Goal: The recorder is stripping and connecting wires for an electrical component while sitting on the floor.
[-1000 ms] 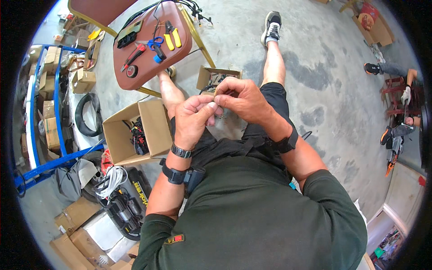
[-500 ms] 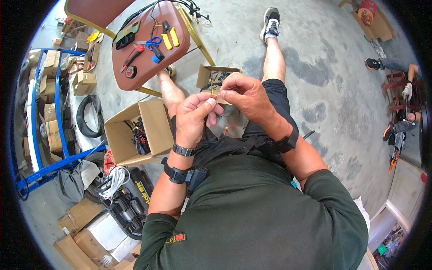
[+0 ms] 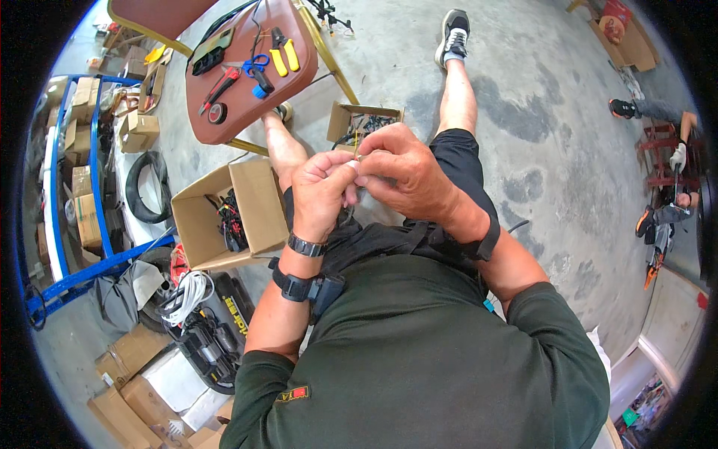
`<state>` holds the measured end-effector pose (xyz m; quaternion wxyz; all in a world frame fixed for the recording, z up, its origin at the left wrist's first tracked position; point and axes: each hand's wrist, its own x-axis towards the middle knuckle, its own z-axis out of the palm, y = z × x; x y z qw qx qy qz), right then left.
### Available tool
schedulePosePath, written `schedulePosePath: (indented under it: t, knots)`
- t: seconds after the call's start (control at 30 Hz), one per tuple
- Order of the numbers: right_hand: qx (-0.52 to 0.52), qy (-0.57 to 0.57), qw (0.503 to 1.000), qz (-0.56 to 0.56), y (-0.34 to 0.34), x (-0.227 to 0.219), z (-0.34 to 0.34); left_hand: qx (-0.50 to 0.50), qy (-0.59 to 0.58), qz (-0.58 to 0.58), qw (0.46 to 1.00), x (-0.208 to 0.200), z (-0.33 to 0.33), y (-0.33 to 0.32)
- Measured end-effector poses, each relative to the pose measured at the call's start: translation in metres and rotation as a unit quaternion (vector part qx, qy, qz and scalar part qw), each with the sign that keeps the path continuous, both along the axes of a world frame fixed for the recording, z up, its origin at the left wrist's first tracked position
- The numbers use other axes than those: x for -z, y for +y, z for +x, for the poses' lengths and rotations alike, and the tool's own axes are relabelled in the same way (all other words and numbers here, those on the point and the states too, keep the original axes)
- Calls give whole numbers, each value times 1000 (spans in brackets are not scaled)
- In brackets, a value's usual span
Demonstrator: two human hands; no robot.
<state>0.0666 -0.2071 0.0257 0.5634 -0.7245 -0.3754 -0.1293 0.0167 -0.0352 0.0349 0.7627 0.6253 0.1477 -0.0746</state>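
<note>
My left hand (image 3: 321,187) and my right hand (image 3: 407,176) meet above my lap, fingertips together. Both are closed in a pinch on a thin yellow wire (image 3: 357,142), whose upper end sticks up between the fingers. The rest of the wire is hidden by the fingers. Beyond the hands, a small open carton (image 3: 340,121) holds dark and coloured parts. To the left of my left hand stands a larger open cardboard box (image 3: 262,206) with a tangle of black and red wiring (image 3: 230,223) inside.
On the brown chair seat (image 3: 262,82) lie yellow-handled pliers (image 3: 283,54), blue scissors (image 3: 256,66), a red-and-black cutter (image 3: 221,88) and a tape roll (image 3: 217,113). Blue shelving (image 3: 97,165) with cartons stands left, an air compressor (image 3: 213,340) below it. Another person's gloved hand (image 3: 678,157) shows far right.
My right hand has come closer to my left, and the fingertips now meet. The thin strand that stretched between them is now mostly covered. The view has shifted slightly.
</note>
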Motion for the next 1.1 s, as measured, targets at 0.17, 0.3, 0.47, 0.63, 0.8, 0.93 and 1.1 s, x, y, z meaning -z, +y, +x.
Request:
schedulePosePath:
  t: [0.17,0.3,0.47,0.63,0.8,0.93,1.1]
  knots:
    - [-1,47,999,22,-5,-2,5,1,8,35,999,-1,0,-1]
    - [13,125,991,49,-6,3,12,21,15,66,997,-6,-2,-5]
    - [4,243,968,65,-6,8,8,30,0,82,996,-2,-4,-6]
    - [-67,138,986,68,-8,-4,3,-8,12,108,994,-2,0,-2]
    - [-77,132,986,67,-11,-4,7,-21,7,104,994,-1,1,-2]
    - [2,256,961,100,-19,22,28,-15,8,102,995,-1,0,-2]
    - [30,324,946,-11,-12,57,50,-42,-14,69,997,4,1,5]
